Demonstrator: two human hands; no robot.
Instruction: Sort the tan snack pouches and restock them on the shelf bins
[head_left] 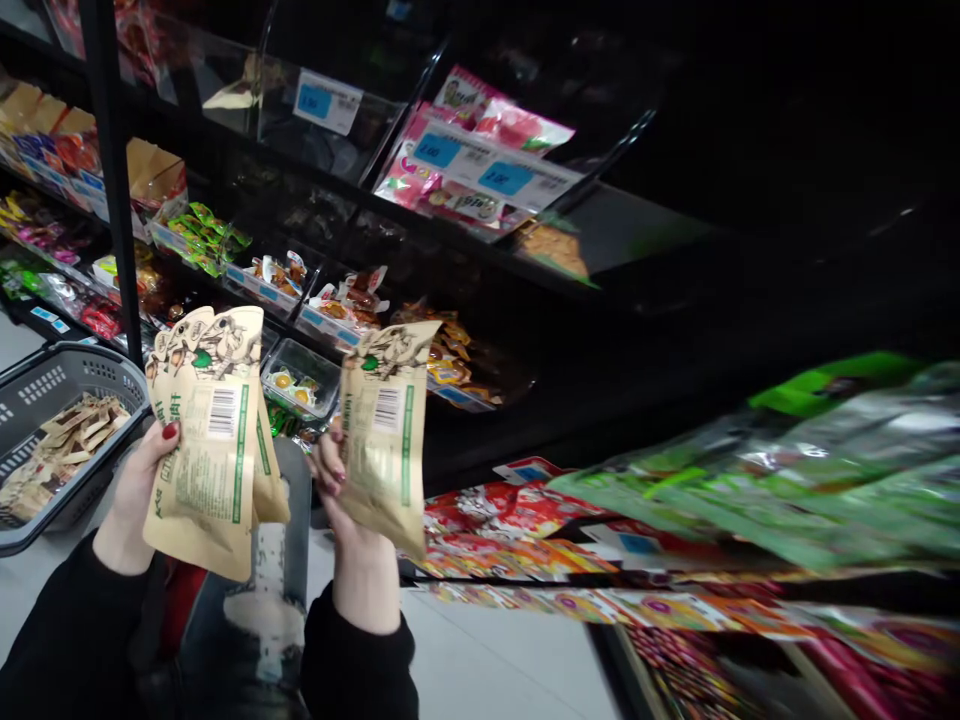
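My left hand [142,490] grips several overlapping kraft-paper snack pouches [202,470], thumb with a red nail on the front one. Their printed sides, with barcodes and green lettering, face me. In my right hand [335,480] is one more snack pouch [382,440] of the same kind, held upright by its left edge, fingers partly behind it. A narrow gap lies between the two hands. Left of them, a grey shopping basket [82,350] holds a pile of similar-looking tan packets [67,450].
Behind my hands, dark shelves carry green-wrapped snacks [202,237], a clear tub of egg-shaped items [300,380] and pink bags [450,170] behind price tags. On the right, green bags [750,480] and red packets [510,510] stick out near my right arm. A black shelf post [112,180] rises at left.
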